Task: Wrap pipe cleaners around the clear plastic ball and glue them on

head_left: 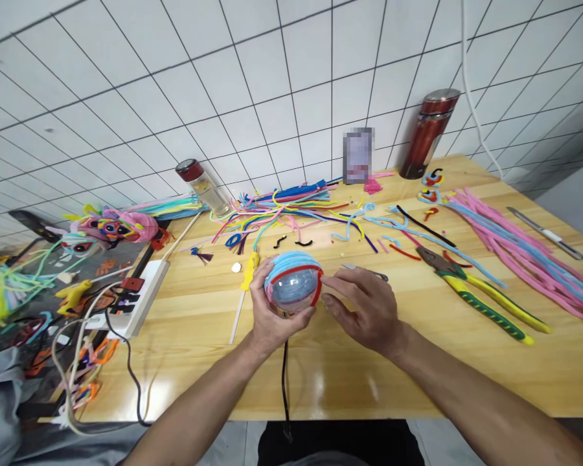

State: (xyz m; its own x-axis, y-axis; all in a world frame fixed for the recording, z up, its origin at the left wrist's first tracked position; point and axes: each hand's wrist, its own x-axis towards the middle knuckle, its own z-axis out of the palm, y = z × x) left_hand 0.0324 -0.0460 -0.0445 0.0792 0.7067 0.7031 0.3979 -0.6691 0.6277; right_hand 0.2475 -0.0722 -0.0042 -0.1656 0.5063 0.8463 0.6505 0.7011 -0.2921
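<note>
My left hand is wrapped round a clear ball above the table. Light-blue pipe cleaners cover the ball's top, and a red pipe cleaner runs along the edge of its see-through part. At the ball's right side is my right hand, index finger stretched to the red strip and thumb apart from it. I see nothing held between those fingers. A small metal blade-like tool lies partly hidden behind the right hand. Just left of the ball, a yellow glue gun with a white glue stick rests on the wood.
Pliers and a pink-and-blue pipe-cleaner bundle lie right. Mixed pipe cleaners spread along the wall, between a glass bottle and a red thermos. A power strip and finished pipe-cleaner figures are left.
</note>
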